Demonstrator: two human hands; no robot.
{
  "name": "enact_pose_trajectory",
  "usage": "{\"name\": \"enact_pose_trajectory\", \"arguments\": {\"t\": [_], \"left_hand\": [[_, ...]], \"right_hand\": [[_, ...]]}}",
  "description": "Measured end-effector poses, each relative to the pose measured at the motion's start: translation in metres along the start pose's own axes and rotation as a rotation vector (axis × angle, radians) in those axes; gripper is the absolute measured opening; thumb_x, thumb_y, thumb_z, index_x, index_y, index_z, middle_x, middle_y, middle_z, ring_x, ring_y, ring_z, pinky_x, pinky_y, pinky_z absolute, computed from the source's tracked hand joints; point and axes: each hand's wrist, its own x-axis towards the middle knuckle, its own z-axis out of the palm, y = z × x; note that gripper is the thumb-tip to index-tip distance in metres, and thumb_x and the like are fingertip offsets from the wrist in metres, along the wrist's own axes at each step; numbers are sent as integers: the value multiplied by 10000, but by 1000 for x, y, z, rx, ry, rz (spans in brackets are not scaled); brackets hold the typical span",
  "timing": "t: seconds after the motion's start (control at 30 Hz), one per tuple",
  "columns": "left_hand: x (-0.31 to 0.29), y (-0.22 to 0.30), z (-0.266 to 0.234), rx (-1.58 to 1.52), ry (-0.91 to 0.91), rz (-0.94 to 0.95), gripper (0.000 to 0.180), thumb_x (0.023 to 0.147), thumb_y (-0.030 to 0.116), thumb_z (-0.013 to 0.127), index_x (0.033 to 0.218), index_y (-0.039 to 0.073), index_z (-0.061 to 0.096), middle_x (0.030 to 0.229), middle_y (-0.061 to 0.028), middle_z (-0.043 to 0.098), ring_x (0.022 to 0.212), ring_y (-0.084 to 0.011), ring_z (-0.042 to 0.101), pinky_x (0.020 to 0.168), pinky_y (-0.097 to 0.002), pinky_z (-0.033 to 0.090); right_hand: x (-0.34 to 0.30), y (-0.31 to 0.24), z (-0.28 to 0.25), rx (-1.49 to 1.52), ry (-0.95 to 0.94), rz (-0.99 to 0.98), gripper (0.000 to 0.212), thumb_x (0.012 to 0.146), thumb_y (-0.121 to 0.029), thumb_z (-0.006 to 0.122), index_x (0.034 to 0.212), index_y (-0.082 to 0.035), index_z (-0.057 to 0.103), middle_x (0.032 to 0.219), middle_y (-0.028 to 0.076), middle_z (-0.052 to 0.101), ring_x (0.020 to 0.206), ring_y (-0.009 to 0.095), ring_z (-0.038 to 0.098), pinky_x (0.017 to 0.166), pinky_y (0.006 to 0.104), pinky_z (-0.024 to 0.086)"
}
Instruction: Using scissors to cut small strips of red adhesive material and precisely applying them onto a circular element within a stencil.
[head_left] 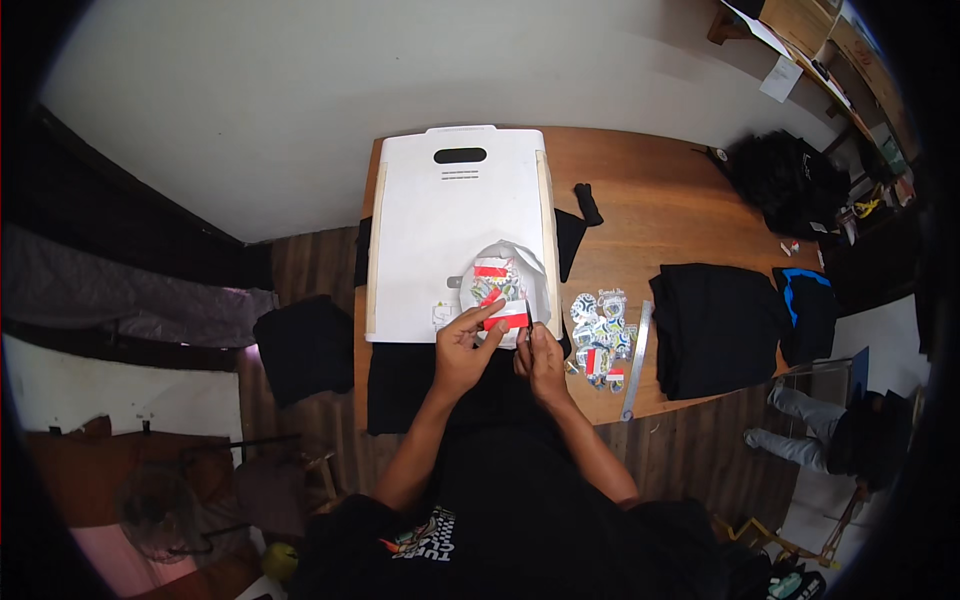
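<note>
Over the lower part of a white panel (460, 220), my two hands meet close together. My left hand (462, 348) pinches a red-and-white printed piece (507, 316), its thumb and fingers at the left edge. Beside the other edge, my right hand (543, 362) is closed, with a thin dark item (531, 320) sticking up at its fingertips; its kind is unclear. Just beyond the fingers lies a pale, curled sheet or pouch (536, 275) with colourful printed cutouts (492, 268) on or in it.
Loose printed cutouts (598, 335) lie to the right on the wooden table (640, 200), beside a metal ruler (640, 360). Folded black cloth (715, 330) sits farther right. A small black object (588, 204) and a black bag (790, 180) are behind. Another person (850, 430) is at the far right.
</note>
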Motion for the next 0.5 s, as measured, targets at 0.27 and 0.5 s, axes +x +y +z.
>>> {"name": "enact_pose_trajectory", "arguments": {"t": [0.27,0.5], "left_hand": [[-1,-4,0,23,-1,45,358,898,-102,665,1254,-78,629,1126,-126,661,1036,-137,620,921,-256,498],[-1,-2,2,15,2,27,356,900,-101,664,1254,-77,630,1123,-124,662,1034,-134,619,915,-255,498]], "right_hand": [[2,1,-1,-27,32,-6,408,1096,-409,340,887,-91,487,557,-52,302,433,62,238,440,248,237],[3,4,-4,-43,25,-19,407,1097,-410,334,889,-93,482,555,-53,305,432,63,247,438,245,239]]}}
